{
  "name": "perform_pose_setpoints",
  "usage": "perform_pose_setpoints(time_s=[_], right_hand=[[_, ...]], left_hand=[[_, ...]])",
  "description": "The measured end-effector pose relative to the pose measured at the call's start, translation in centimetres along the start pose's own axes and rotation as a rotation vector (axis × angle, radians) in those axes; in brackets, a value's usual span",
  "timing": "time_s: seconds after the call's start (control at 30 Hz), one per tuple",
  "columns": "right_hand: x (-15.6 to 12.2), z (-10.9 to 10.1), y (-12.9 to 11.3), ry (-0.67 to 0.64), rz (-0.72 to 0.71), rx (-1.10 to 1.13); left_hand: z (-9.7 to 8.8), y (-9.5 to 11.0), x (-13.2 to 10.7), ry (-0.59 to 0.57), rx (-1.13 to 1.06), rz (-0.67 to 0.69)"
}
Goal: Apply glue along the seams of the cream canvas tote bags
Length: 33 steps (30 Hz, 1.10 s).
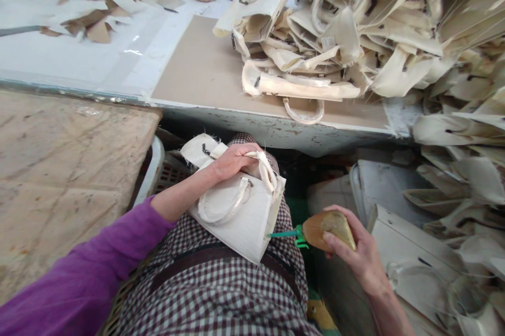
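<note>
A cream handbag [240,217] with a curved handle lies on my lap over a checked apron. My left hand [232,160] is closed on the bag's upper edge and strap, pressing it down. My right hand [353,252] grips a brown squeeze bottle [325,230] whose green nozzle [284,234] points left and touches the bag's right edge.
A large heap of cream handbags [355,36] covers the worktable [276,128] ahead and spills down at the right [461,178]. A brown board [205,68] lies on the table. Paper scraps [98,26] lie at the far left. A stained surface [59,168] stands at my left.
</note>
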State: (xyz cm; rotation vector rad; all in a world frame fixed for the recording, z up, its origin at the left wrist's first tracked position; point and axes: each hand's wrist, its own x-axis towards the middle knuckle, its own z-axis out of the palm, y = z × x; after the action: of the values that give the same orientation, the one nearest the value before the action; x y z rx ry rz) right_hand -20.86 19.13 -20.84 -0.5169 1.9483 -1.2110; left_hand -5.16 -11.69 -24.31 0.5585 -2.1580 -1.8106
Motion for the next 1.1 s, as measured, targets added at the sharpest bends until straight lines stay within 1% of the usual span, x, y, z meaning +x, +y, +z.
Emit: perform_pose_setpoints(time_s=[0.1, 0.17, 0.2, 0.27, 0.33, 0.37, 0.4, 0.47, 0.53, 0.6, 0.7, 0.8, 0.9, 1.0, 1.1], right_hand=[[-0.4, 0.4, 0.3, 0.082, 0.034, 0.177], [-0.4, 0.4, 0.5, 0.159, 0.011, 0.352], [-0.4, 0.3, 0.6, 0.205, -0.016, 0.436], [-0.4, -0.1, 0.4, 0.307, -0.076, 0.56], [-0.5, -0.6, 0.2, 0.412, -0.116, 0.631], [-0.6, -0.9, 0.1, 0.459, -0.123, 0.653], [-0.7, -1.2, 0.1, 0.497, -0.127, 0.67], [-0.9, -1.5, 0.6, 0.524, -0.14, 0.688], [-0.9, -1.5, 1.6, 0.498, -0.156, 0.68], [-0.7, -1.1, 2.8, 0.451, -0.139, 0.644], [0.0, -0.1, 4.2, 0.373, -0.073, 0.55], [1.4, 0.6, 4.9, 0.299, -0.078, 0.428], [3.2, 0.8, 4.4, 0.26, -0.127, 0.323], [5.0, 0.9, 3.2, 0.257, -0.152, 0.21], [6.4, 1.0, 2.2, 0.278, -0.151, 0.162]], left_hand=[[-0.5, 0.2, -0.1, 0.037, 0.024, 0.011], [-1.1, 1.1, -0.2, 0.109, 0.07, 0.049], [-1.4, 1.9, -0.2, 0.157, 0.112, 0.099], [-2.1, 4.0, -0.6, 0.267, 0.241, 0.278], [-2.5, 6.2, -1.4, 0.346, 0.4, 0.518], [-2.6, 7.0, -1.9, 0.361, 0.468, 0.62], [-2.5, 7.7, -2.5, 0.355, 0.523, 0.69], [-2.2, 7.9, -3.9, 0.294, 0.594, 0.749], [-1.6, 7.1, -5.3, 0.234, 0.623, 0.735], [-1.0, 5.7, -6.7, 0.205, 0.61, 0.673], [0.0, 4.0, -8.3, 0.175, 0.497, 0.526], [0.3, 3.6, -8.8, 0.118, 0.394, 0.438], [-0.8, 4.0, -8.0, 0.095, 0.358, 0.366], [-3.0, 4.5, -6.7, 0.082, 0.309, 0.314], [-4.7, 4.5, -5.8, 0.058, 0.27, 0.301]])
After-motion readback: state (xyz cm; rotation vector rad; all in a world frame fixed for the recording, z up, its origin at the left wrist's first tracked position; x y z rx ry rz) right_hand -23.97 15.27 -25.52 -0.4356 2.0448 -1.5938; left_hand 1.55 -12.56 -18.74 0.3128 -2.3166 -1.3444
